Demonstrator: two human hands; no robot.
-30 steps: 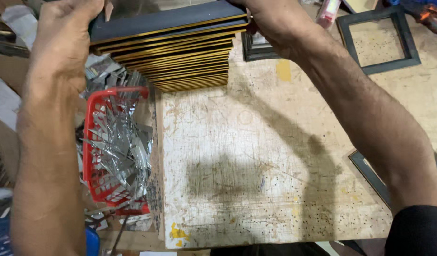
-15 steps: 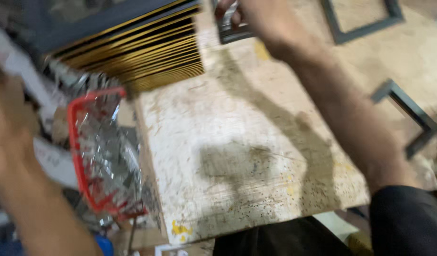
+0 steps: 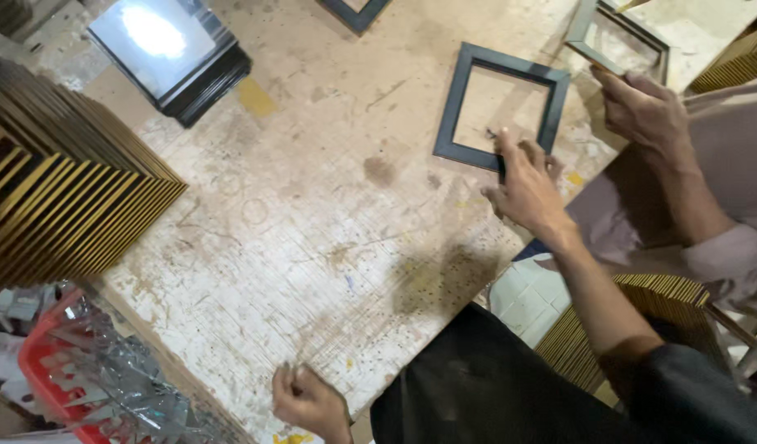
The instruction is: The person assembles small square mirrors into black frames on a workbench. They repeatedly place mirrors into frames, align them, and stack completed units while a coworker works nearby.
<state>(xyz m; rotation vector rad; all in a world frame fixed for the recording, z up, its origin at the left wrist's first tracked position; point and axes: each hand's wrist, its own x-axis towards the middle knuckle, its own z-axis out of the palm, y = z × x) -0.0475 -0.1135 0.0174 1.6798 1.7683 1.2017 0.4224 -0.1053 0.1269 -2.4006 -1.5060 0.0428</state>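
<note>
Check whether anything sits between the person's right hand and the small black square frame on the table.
Nothing visible does. The right hand already has its fingertips on the near edge of the black frame, which lies flat on the worn table. A co-worker's hand holds another frame off to the side.

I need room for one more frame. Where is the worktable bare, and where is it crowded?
The worktable is bare in its middle, between the gold frame stack, the glass stack and the black frame under the right hand. The far right is crowded by another person's hand.
</note>
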